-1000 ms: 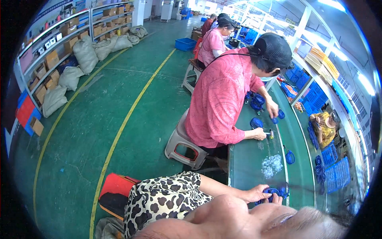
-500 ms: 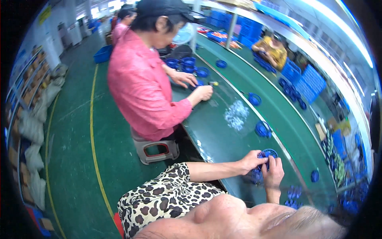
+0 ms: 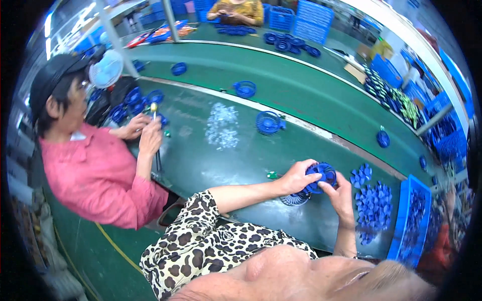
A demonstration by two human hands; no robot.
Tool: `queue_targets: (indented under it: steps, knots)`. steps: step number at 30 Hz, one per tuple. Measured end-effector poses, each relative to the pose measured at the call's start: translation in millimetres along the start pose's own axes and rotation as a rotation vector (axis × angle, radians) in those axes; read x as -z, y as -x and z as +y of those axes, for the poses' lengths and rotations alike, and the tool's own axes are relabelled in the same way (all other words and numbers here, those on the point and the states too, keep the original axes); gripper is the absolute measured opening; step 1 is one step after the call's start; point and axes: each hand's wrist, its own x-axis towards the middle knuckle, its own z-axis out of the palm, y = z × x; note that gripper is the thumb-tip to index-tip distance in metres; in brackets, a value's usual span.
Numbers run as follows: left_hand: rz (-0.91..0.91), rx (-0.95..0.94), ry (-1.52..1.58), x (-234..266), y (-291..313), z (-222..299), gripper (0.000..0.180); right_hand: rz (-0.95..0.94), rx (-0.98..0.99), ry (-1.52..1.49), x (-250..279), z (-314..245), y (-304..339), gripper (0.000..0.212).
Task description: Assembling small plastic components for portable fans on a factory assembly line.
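Left hand, mine: closed at the near left edge of a blue round part, thumb laid across its face. Right hand, mine: curled on the right side of the same part, thumb against its lower edge; the two hands grip it between them. Position of the part: raised over the tabletop, in front of me, ribbed side partly covered by my fingers. Beneath it, one round grille, blue-grey, partly hidden by my left hand. Just beside my left wrist, one small green piece. To the right of my right forearm, one spread heap of small blue bladed pieces, many, uncounted; beyond these, one blue crate with more blue pieces inside. Farther off, one scattered pile of clear pieces, flat on the tabletop. Near the pale rail, one blue ribbed ring, small tab at its side. Past the rail, a green strip bearing several blue items, among them one open blue ring. To my left, one co-worker in a pink top, both hands raised around a tool with a yellow end; blue round parts clustered behind those hands. Across the strip, one person in a yellow top.
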Motion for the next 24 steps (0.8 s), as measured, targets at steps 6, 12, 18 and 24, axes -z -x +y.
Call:
queue_targets:
  steps: [6,12,18,24]
  knots:
    - [-0.188,0.031,-0.039,-7.1,-22.7,-23.2,0.038,0.140,-0.108,-0.370,-12.5,41.7,2.5,0.025]
    - [-0.113,0.073,-0.110,0.6,-28.3,-26.9,0.038,0.085,-0.108,-0.402,-16.8,54.7,-21.8,0.019]
    - [0.114,-0.021,-0.195,19.3,-38.9,-16.2,0.038,-0.078,-0.200,-0.018,32.4,30.6,-88.9,0.020]
    - [-0.125,-0.131,-0.554,24.2,-27.9,-31.8,0.029,0.319,-0.199,-0.389,52.8,63.9,-107.4,0.039]
